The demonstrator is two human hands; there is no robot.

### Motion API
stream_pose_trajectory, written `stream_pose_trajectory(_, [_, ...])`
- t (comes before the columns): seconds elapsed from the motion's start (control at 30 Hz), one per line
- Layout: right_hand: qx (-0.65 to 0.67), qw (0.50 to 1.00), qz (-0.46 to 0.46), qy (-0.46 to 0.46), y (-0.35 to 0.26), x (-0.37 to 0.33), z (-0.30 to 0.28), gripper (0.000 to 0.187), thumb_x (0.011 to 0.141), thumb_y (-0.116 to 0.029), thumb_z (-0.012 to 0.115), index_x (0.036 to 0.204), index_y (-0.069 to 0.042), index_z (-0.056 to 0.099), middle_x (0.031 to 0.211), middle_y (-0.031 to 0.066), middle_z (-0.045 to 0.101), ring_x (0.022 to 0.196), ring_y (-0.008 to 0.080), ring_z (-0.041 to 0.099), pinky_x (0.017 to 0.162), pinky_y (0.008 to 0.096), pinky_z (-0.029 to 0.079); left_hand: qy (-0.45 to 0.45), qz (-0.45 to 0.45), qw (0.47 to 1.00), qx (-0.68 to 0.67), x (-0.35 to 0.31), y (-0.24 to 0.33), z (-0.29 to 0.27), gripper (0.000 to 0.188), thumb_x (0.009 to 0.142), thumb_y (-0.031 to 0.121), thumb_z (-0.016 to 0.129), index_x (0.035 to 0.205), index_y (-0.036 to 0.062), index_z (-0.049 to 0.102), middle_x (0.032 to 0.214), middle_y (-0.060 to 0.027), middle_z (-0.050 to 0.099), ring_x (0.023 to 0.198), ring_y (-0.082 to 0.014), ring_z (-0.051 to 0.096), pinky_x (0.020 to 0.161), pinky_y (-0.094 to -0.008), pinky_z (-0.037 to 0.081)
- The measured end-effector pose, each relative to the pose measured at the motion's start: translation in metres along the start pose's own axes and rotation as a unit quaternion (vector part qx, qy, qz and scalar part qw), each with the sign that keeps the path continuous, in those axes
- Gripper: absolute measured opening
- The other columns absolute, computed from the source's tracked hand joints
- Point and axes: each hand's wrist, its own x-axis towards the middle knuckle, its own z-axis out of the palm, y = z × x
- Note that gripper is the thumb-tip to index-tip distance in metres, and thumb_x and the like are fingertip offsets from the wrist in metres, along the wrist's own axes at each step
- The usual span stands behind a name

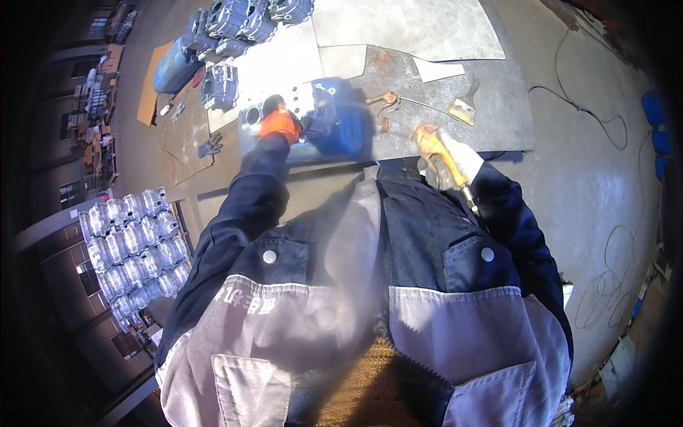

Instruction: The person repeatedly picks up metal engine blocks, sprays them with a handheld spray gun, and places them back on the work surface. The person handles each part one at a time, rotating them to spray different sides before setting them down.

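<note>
At the far left, beyond the tabletop, a pallet of bright cast housings (135, 245) is stacked in rows, and more grey castings (238, 25) are piled along the tabletop's far left corner. These look like the same kind of part as the one in hand, so the work is judged to be somewhere in the middle of a batch; which piles are finished cannot be told from this view.

The left hand (279, 125), in an orange glove, is laid flat on top of a metal casting (284, 114) and presses it down rather than gripping it. The casting is set on a blue support (341, 124) near the tabletop's (498, 107) near edge, left of the middle. Its upper face is pale and machined, with one large round bore and several small holes; burrs or marks on it are too small to make out.

Further right, loose bits of wire and a small brush (464, 107) are left on the steel sheet. The right hand (449, 158), in a pale glove, is closed around a slim pneumatic tool (437, 146) with a yellowish tip, held above the near edge and well apart from the casting.
</note>
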Motion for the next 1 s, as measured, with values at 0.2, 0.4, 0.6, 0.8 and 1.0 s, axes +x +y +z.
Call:
stream_pose_trajectory(0.2, [-0.073,0.997,-0.014,0.033,0.009,0.006,-0.014,0.043,0.101,-0.038,0.042,0.123,-0.004,0.053,0.109,0.0089,0.063,0.092,0.0185,0.064,0.078,0.0300,0.054,-0.120,0.065,0.988,-0.077,0.037,-0.029,-0.003,0.056,0.086,0.045,0.058,0.122,0.0025,0.051,0.105,-0.0257,0.063,0.097,-0.0405,0.062,0.082,-0.0448,0.049])
stream_pose_trajectory(0.4, [-0.052,0.997,-0.047,0.024,0.017,0.003,-0.014,0.050,0.099,-0.045,0.041,0.125,-0.004,0.051,0.105,0.0121,0.063,0.088,0.0253,0.065,0.076,0.0373,0.055,-0.191,0.034,0.964,0.180,0.043,0.034,-0.019,0.058,0.088,0.039,0.057,0.138,0.0141,0.041,0.128,-0.0213,0.054,0.116,-0.0329,0.056,0.092,-0.0413,0.047])
stream_pose_trajectory(0.6, [0.064,0.997,-0.045,0.016,0.019,-0.004,-0.023,0.052,0.098,-0.046,0.041,0.128,-0.004,0.048,0.108,0.0144,0.062,0.090,0.0281,0.065,0.079,0.0417,0.056,-0.040,-0.018,0.997,-0.064,-0.007,0.036,-0.030,0.040,0.078,0.040,0.067,0.092,0.0026,0.071,0.103,-0.0220,0.066,0.105,-0.0320,0.061,0.087,-0.0388,0.049])
stream_pose_trajectory(0.8, [-0.071,0.997,-0.009,0.000,0.021,0.020,-0.001,0.049,0.099,-0.041,0.045,0.129,-0.002,0.050,0.111,0.0097,0.062,0.089,0.0182,0.064,0.077,0.0293,0.053,0.009,0.187,0.972,0.140,-0.052,-0.050,-0.004,0.072,0.071,0.032,0.071,0.128,-0.0038,0.044,0.127,-0.0197,0.052,0.122,-0.0327,0.047,0.102,-0.0431,0.035])
stream_pose_trajectory(1.0, [-0.298,0.944,-0.011,0.142,0.008,0.084,0.004,0.070,0.091,-0.065,0.041,0.110,-0.001,0.061,0.074,0.0067,0.062,0.051,0.0149,0.053,0.042,0.0314,0.038,-0.102,0.197,0.973,0.069,-0.032,-0.071,-0.001,0.077,0.070,0.034,0.072,0.131,-0.0030,0.042,0.115,-0.0267,0.058,0.110,-0.0406,0.055,0.090,-0.0430,0.046])
